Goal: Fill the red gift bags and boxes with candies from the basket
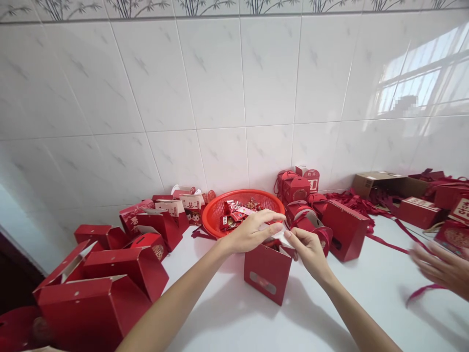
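Note:
A red gift box (267,272) with an oval window low on its front stands upright on the white table, its top flaps raised. My left hand (252,231) is over the box's top from the left, fingers spread, touching the pale flap. My right hand (307,248) pinches the pale inner side of a flap at the box's right top edge. Just behind the box, an orange-red plastic basket (212,215) holds small wrapped packets (234,215), partly covered by my left hand.
Several open red boxes (84,308) crowd the left side. More closed boxes (296,188) and a tall red box (344,229) stand to the right, near ribbons (353,203) and a cardboard box (388,183). Another person's blurred hand (437,264) is at the right edge.

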A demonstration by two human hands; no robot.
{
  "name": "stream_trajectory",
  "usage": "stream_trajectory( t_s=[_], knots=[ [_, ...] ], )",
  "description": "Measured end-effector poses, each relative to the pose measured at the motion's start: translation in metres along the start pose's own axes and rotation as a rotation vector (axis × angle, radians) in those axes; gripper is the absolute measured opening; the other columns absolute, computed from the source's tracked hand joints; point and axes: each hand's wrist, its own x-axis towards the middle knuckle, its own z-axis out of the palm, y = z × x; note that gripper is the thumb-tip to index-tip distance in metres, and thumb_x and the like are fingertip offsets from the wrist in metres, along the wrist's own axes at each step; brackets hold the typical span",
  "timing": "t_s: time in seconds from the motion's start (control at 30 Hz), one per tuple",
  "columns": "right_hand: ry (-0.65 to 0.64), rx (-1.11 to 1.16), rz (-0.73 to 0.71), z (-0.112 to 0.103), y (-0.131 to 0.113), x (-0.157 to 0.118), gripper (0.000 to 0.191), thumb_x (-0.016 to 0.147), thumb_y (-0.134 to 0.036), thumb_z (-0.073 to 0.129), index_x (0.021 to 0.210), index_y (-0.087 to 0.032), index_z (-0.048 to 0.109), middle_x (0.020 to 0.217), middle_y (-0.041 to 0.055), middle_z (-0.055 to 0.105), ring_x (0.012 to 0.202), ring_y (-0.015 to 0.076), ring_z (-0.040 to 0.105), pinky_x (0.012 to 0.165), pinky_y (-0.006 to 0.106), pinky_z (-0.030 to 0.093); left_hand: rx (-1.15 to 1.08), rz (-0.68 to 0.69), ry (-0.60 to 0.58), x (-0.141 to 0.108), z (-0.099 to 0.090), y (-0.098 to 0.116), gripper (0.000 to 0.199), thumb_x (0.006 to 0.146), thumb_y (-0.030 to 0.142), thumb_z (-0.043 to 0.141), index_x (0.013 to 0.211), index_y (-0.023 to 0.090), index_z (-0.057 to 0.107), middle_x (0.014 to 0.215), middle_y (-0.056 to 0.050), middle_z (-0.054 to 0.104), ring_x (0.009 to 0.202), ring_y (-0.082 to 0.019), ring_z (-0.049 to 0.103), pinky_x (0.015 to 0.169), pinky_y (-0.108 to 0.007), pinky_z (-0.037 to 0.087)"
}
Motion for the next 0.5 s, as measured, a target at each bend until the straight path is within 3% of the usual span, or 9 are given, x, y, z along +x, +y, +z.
stream_trajectory(
  t_s=[0.1,0.17,0.3,0.4,0.5],
  knots=[
    [-0.012,0.003,-0.005,0.000,0.000,0.000,0.055,0.081,-0.063,0.065,0.054,-0.019,0.046,0.046,-0.0047,0.041,0.039,0.0073,0.039,0.040,0.022,0.028,-0.034,-0.063,0.034,-0.007,-0.004,-0.003,0.038,0.100,0.044,0.048,0.126,0.020,0.064,0.127,-0.009,0.064,0.121,-0.023,0.058,0.102,-0.035,0.046],
    [-0.011,-0.001,-0.004,0.000,0.000,0.000,0.055,0.081,-0.064,0.064,0.055,-0.019,0.047,0.046,-0.0045,0.042,0.039,0.0076,0.039,0.040,0.022,0.028,-0.049,-0.100,0.030,-0.013,-0.009,-0.006,0.043,0.094,0.042,0.059,0.130,0.020,0.061,0.134,-0.010,0.061,0.126,-0.025,0.055,0.104,-0.037,0.044],
    [-0.006,-0.013,-0.021,0.001,0.000,0.000,0.056,0.083,-0.064,0.062,0.055,-0.019,0.046,0.045,-0.0042,0.042,0.040,0.0078,0.038,0.040,0.022,0.027,-0.073,-0.167,-0.033,-0.025,-0.015,-0.015,0.075,0.073,0.032,0.081,0.141,0.024,0.053,0.138,-0.010,0.059,0.130,-0.028,0.052,0.108,-0.041,0.042],
    [-0.009,-0.019,-0.049,0.002,0.001,-0.001,0.055,0.087,-0.063,0.058,0.056,-0.020,0.046,0.043,-0.0052,0.040,0.039,0.0076,0.036,0.041,0.022,0.027,-0.062,-0.192,0.010,-0.030,-0.015,-0.023,0.069,0.073,0.026,0.079,0.138,0.024,0.056,0.123,-0.007,0.067,0.119,-0.026,0.059,0.102,-0.039,0.046],
    [-0.047,-0.011,-0.086,0.002,0.003,-0.003,0.047,0.088,-0.060,0.060,0.065,-0.019,0.052,0.046,-0.0060,0.042,0.040,0.0076,0.036,0.041,0.021,0.030,-0.038,-0.161,0.111,-0.031,-0.011,-0.028,0.058,0.073,0.024,0.078,0.129,0.022,0.063,0.121,-0.007,0.067,0.114,-0.025,0.061,0.098,-0.037,0.048]
  ],
)
